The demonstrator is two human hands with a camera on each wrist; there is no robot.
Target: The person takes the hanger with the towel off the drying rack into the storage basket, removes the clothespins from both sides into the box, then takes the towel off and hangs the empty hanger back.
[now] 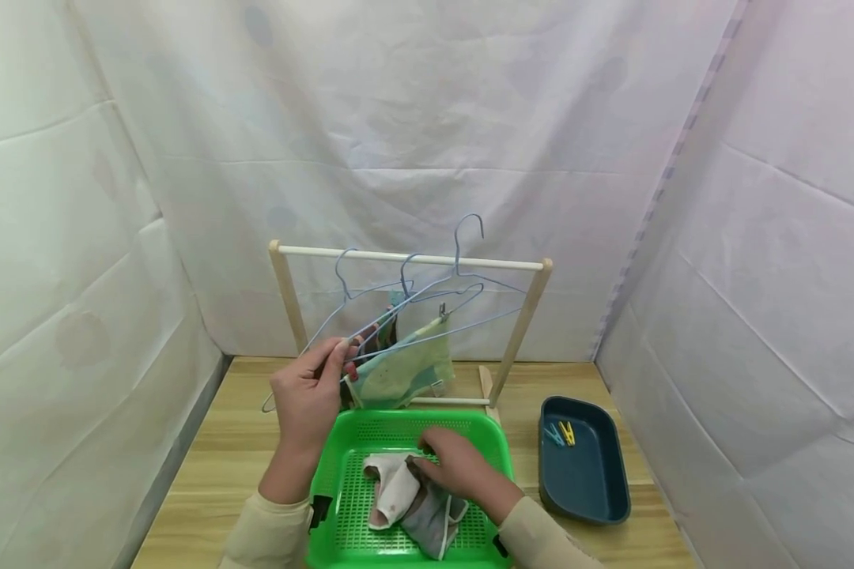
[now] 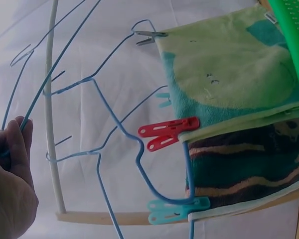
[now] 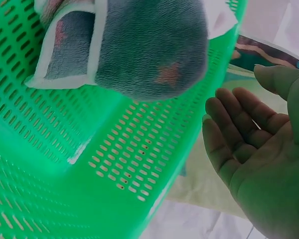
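Observation:
In the head view my left hand (image 1: 309, 403) pinches one lower corner of a blue wire hanger (image 1: 457, 257), whose hook points up above the rack's rail. My right hand (image 1: 459, 466) is over the green basket (image 1: 500, 446), close to a crumpled grey towel (image 1: 434, 518) with pale edging and a whitish cloth part (image 1: 397, 486). The right wrist view shows that hand with loosely bent fingers and nothing in them, apart from the grey towel. Two more blue hangers hang on the rail; a yellow-green towel (image 2: 229, 74) and a dark striped towel (image 2: 239, 162) are clipped to them.
A wooden rack with a white rail (image 1: 377, 255) stands behind the basket. Red (image 2: 172, 130) and teal (image 2: 177, 209) clothespins grip the hung towels. At right, a dark blue tray (image 1: 587, 482) holds yellow (image 1: 568, 433) and blue (image 1: 554, 434) clothespins. White curtains enclose the table.

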